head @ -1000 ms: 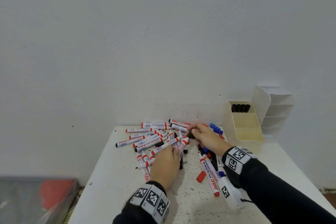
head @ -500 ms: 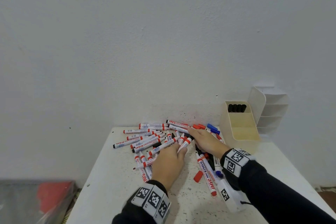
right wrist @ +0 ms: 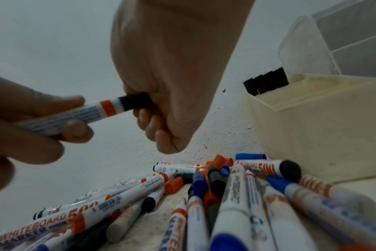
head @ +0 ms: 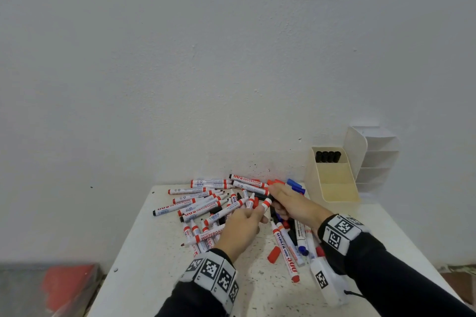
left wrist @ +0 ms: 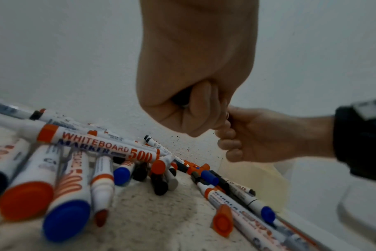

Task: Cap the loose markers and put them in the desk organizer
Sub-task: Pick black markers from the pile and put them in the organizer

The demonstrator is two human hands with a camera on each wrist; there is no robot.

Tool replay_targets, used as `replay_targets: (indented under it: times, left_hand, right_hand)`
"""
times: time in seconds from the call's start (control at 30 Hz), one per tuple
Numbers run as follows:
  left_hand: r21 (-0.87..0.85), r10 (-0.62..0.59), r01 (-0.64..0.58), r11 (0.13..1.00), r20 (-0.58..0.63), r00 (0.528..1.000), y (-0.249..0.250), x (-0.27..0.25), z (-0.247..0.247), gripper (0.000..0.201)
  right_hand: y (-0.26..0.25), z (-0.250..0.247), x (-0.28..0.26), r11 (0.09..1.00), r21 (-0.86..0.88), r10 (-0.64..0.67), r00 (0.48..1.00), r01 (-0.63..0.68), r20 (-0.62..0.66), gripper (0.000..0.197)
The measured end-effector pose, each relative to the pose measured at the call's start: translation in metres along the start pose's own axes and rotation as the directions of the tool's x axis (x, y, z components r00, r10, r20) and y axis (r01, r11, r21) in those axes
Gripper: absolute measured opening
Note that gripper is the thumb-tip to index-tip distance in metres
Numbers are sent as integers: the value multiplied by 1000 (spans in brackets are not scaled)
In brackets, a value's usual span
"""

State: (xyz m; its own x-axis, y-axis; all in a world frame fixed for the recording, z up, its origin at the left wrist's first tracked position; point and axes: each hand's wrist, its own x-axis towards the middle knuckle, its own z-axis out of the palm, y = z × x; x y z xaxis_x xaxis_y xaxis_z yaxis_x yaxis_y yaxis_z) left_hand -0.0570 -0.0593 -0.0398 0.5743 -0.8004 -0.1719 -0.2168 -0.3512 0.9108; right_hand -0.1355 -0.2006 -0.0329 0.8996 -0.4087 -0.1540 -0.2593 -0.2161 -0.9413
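We hold one marker (right wrist: pixel 75 115) up over the pile (head: pixel 206 208) on the surface (head: pixel 144 260). Our left hand (head: pixel 240 226) curls around its white body. Our right hand (head: pixel 293 203) pinches the black cap (right wrist: pixel 135 102) on its end. We should push the cap straight along the marker until it feels tight. The marker lies almost flat, its cap end pointing right toward the organizer (head: pixel 332 183).

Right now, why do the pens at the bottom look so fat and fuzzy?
In the left wrist view, the markers nearest the very wide lens bulge and blur, and the left hand is soft too; in the right wrist view, only the held marker and its black cap look fairly sharp; the head view is evenly lit, with the table edges bent.
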Motion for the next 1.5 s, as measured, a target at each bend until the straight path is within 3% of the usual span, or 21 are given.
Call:
replay_targets:
  times: [0.13,0.23,0.3,0.4,0.43,0.5,0.67,0.9,1.03,1.2,1.3,1.4,1.5]
  left_hand:
    - [44,115,-114,993,-37,993,-3,9,6,43]
    - [215,115,-79,973,-160,980,-12,23,10,36]
    - [436,52,45,899,-207,977,-13,28,8,36]
    - [639,-6,118,760,-175,985,-10,32,9,38]
    - [665,-3,120,737,-174,985,-10,35,11,37]
    - [683,-4,129,719,-181,984,-11,39,14,34]
    - [696,-13,162,700,-215,977,-12,45,18,32]
    - [753,10,178,634,-238,971,-11,48,20,30]
    - [735,36,161,659,-244,969,-11,48,19,27]
    - [691,47,141,709,-246,968,-12,49,17,22]
    - [683,63,133,718,-254,965,-10,48,14,24]
    - [666,85,119,736,-266,960,-8,47,13,25]
    - [647,103,99,756,-266,958,-9,44,13,26]
  right_hand:
    - [-17,-17,-6,978,-205,-53,996,37,-72,29]
    - [-32,-39,-13,960,-248,-196,943,129,-268,17]
    - [-40,-57,-18,929,-280,-351,811,241,-469,9]
    - [-42,-88,-20,824,-465,-566,490,323,-663,8]
    - [-41,-98,-20,806,-501,-591,423,314,-687,8]
    - [-35,-115,-17,813,-523,-582,382,256,-718,14]
    - [-14,-130,-14,810,-583,-558,389,63,-733,24]
    - [-7,-133,-3,809,-582,-561,415,88,-717,26]
    - [2,-139,0,839,-542,-501,446,40,-742,28]
    - [9,-140,3,834,-539,-414,512,-117,-752,11]
    - [9,-138,9,779,-568,-354,562,-266,-748,19]
    - [10,-136,14,736,-516,-160,628,-438,-761,24]
    - [12,-133,20,739,-487,-92,646,-466,-758,23]
